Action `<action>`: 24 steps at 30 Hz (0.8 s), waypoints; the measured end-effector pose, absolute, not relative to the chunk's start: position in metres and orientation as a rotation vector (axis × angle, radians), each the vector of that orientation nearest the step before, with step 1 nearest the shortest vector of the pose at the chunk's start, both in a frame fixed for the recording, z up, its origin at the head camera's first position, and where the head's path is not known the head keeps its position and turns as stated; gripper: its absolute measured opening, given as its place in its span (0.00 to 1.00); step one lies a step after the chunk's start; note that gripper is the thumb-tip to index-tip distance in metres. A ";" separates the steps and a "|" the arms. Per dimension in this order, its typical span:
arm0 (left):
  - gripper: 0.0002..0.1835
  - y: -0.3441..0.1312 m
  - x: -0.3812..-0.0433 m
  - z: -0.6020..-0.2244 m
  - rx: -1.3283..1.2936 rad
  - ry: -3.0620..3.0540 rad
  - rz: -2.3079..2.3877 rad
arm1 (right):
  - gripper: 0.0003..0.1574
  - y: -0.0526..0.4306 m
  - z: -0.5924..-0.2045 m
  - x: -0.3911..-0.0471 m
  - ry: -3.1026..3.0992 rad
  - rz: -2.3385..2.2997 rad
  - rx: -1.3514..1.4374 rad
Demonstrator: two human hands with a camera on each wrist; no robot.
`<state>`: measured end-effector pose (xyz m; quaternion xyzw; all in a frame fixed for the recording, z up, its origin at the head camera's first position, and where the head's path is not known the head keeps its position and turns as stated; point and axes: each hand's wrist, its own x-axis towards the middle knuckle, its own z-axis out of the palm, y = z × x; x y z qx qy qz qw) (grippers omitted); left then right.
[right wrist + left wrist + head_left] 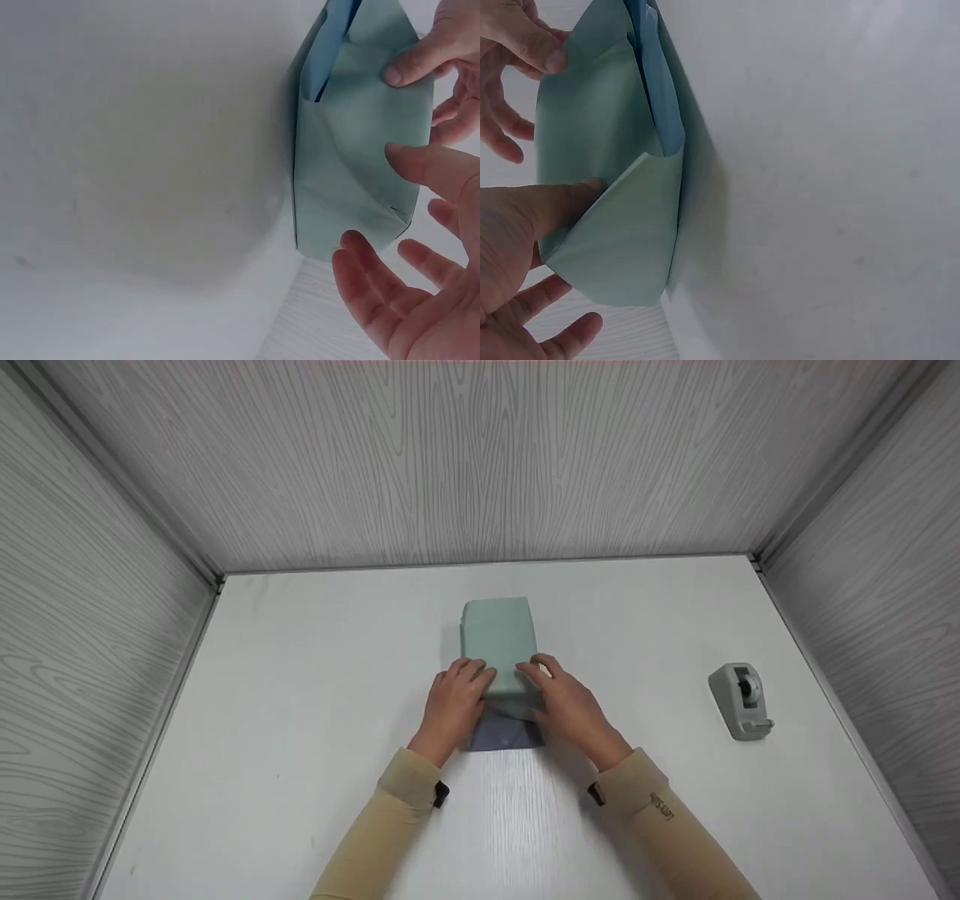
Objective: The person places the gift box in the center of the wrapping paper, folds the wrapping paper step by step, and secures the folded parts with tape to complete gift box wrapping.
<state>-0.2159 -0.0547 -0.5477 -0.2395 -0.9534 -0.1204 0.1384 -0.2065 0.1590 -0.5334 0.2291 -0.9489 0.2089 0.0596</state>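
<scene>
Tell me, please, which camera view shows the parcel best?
The head view: the parcel shows full length there, though the left hand and right hand hide parts. Both wrist views show its folded end closer, cropping the parcel at the top.

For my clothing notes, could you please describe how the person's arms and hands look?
The left sleeve and right sleeve are tan; the right bears dark lettering near its cuff. A small black piece shows beside each cuff. The left hand and right hand are ungloved.

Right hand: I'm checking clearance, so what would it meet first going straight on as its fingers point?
Probably the green package; the right hand points toward it, and its thumb seems to touch it, though depth is unclear.
</scene>
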 end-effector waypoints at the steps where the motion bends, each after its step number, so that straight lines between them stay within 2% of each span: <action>1: 0.26 -0.055 -0.216 -0.548 -0.693 -2.758 -0.353 | 0.48 0.158 -0.534 -0.208 -2.883 0.591 0.722; 13: 0.29 -0.057 -0.218 -0.549 -0.720 -2.773 -0.376 | 0.44 0.151 -0.546 -0.222 -2.853 0.484 0.852; 24: 0.31 -0.055 -0.220 -0.554 -0.697 -2.783 -0.280 | 0.43 0.149 -0.554 -0.229 -2.823 0.502 0.830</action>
